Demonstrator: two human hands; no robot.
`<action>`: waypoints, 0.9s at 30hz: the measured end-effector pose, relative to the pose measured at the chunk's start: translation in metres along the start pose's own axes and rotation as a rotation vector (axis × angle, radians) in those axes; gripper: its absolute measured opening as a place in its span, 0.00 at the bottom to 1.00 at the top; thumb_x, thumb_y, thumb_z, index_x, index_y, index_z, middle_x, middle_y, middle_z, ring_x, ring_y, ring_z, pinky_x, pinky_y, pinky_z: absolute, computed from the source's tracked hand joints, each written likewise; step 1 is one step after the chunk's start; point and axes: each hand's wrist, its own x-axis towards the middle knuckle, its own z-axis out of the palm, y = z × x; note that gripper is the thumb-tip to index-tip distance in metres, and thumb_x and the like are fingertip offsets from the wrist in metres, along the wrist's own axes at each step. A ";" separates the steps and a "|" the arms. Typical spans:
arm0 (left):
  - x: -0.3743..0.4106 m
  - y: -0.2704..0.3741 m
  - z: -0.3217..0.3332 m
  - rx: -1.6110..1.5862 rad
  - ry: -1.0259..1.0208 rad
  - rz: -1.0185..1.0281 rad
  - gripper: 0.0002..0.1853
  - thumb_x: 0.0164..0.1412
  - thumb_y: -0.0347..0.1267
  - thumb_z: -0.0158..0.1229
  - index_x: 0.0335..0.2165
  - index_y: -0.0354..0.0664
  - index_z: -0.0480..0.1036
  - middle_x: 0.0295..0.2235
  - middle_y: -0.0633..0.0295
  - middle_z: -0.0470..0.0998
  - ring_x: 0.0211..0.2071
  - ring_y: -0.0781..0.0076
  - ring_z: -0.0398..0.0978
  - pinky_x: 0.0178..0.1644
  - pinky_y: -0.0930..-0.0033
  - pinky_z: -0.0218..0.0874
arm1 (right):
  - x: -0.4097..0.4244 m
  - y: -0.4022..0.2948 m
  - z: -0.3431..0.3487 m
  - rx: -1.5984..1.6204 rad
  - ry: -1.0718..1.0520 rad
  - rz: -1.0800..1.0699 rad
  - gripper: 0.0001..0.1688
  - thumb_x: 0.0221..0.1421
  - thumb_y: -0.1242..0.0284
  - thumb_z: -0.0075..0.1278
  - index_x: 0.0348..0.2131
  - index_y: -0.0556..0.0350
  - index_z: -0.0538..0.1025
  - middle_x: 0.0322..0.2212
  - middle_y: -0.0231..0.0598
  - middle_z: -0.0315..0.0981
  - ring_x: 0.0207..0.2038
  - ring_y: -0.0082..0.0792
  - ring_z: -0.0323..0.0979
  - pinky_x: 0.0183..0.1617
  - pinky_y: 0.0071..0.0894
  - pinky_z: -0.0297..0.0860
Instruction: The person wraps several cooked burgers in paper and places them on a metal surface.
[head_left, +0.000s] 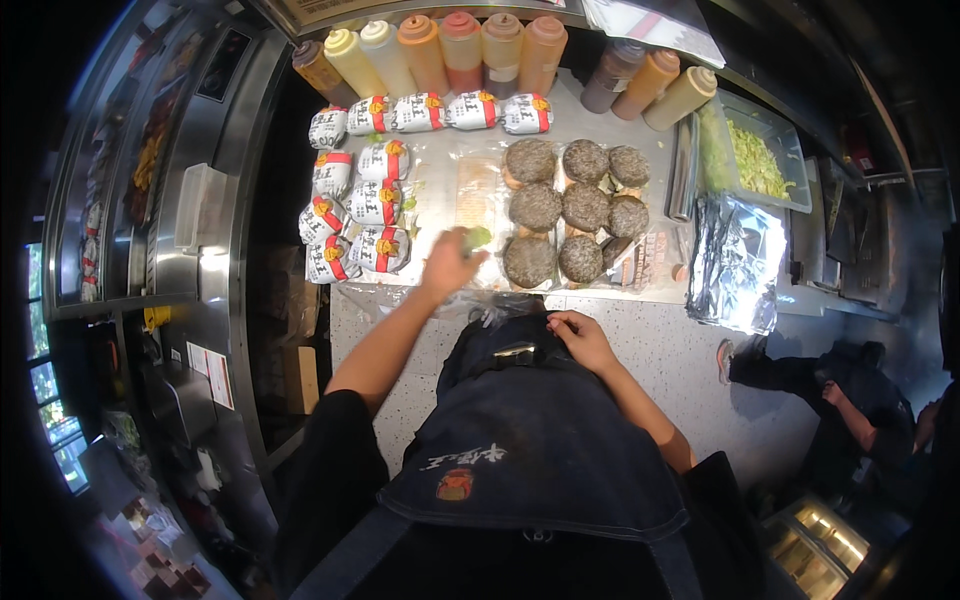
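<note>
My left hand, blurred, is over the front of the steel counter. A clump of shredded lettuce shows between its thumb and fingers. Close to my apron's front hangs my right hand, fingers curled in and no object visible in it. Burgers with dark speckled buns stand in rows right of my left hand, on printed wrapping paper. To the left are several wrapped burgers in white and red paper, with another row of wrapped burgers behind. Lettuce scraps lie beside them.
Several sauce squeeze bottles line the back, with three more bottles to their right. At the right stand a clear tub of shredded lettuce and a foil-covered container. Another person is at lower right.
</note>
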 end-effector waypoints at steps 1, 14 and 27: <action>0.005 0.005 0.027 -0.104 -0.083 -0.040 0.36 0.51 0.46 0.68 0.49 0.28 0.70 0.43 0.39 0.75 0.45 0.47 0.75 0.50 0.56 0.67 | 0.003 -0.001 -0.001 -0.045 -0.007 -0.023 0.17 0.63 0.65 0.53 0.43 0.60 0.78 0.33 0.39 0.80 0.36 0.28 0.76 0.43 0.27 0.70; 0.056 -0.001 0.099 -0.104 -0.542 -0.407 0.58 0.34 0.63 0.71 0.47 0.19 0.67 0.47 0.34 0.74 0.49 0.47 0.75 0.52 0.62 0.67 | -0.006 -0.023 -0.020 -0.221 0.052 0.036 0.18 0.61 0.62 0.54 0.43 0.56 0.79 0.31 0.43 0.80 0.33 0.33 0.77 0.42 0.31 0.71; 0.046 0.001 0.108 -0.772 -0.451 -0.549 0.37 0.42 0.38 0.76 0.45 0.23 0.72 0.38 0.49 0.80 0.37 0.61 0.80 0.38 0.63 0.71 | -0.039 -0.028 -0.008 -0.277 0.135 0.087 0.17 0.60 0.63 0.55 0.43 0.55 0.79 0.32 0.43 0.80 0.34 0.35 0.78 0.42 0.33 0.72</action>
